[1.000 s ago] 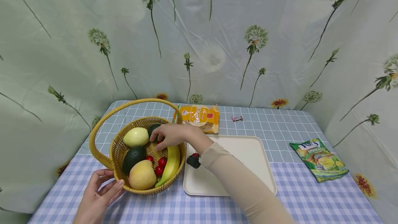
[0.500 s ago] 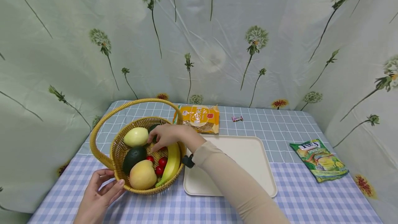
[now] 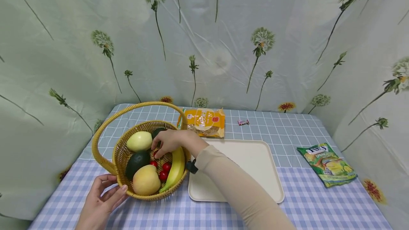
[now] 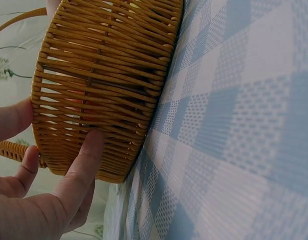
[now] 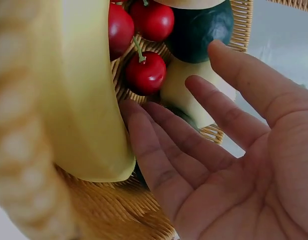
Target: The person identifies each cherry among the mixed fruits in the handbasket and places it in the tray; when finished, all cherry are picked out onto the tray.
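Note:
My left hand steadies a wicker basket with a tall handle. Its thumb and fingers touch the basket's outer side in the left wrist view, without closing round it. Inside the basket, my right hand reaches down with loosely bent fingers, and nothing shows in its grasp. Near its fingertips lies a red cherry with a stem. Around it are a banana, several cherries, a round yellow fruit, a dark green avocado-like fruit and a pale green fruit. Another dark fruit is partly hidden.
A cream tray sits right of the basket, partly under the right forearm. Behind stands an orange food bag, with a small pink wrapped sweet to its right. A green snack packet lies at the table's right side.
My right hand has shifted slightly left and down in the basket, its forearm following; the dark object near the wrist moved along. The left hand and basket stay put.

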`<state>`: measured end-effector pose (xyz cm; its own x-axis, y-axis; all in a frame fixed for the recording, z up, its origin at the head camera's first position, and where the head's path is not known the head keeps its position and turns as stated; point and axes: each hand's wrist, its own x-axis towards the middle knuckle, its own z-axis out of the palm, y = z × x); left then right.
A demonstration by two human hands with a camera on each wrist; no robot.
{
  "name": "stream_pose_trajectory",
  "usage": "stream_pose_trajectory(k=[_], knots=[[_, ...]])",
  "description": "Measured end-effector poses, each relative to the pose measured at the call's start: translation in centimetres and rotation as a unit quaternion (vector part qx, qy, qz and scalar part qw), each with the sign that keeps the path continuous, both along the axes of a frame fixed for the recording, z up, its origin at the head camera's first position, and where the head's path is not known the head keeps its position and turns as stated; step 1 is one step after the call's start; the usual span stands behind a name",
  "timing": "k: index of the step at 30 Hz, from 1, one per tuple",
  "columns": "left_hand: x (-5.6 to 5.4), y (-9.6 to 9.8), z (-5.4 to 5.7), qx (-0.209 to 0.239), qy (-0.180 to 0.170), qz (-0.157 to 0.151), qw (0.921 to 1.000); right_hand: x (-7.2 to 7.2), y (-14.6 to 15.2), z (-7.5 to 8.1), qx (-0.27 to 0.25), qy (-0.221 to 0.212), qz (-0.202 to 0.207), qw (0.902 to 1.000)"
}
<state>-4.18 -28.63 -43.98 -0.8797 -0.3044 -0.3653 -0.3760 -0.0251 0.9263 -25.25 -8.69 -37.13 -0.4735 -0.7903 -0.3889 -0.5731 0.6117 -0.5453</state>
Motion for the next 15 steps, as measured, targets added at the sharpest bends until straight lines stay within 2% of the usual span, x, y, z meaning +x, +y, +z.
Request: stream_pose_trajectory(k=[3, 10, 15], knots=[[0.0, 0.0, 0.0, 0.000, 0.000, 0.000, 1.0000, -0.2, -0.1, 0.0, 0.003, -0.015, 0.001, 0.9999], [0.1, 0.0, -0.1, 0.002, 0.005, 0.000, 1.0000, -0.2, -0.3, 0.5, 0.013, -0.082, -0.010, 0.9965], [0.1, 0.0, -0.2, 0.000, 0.012, -0.001, 0.9999, 0.0, -0.8, 1.1, 0.040, -0.087, -0.011, 0.9953]])
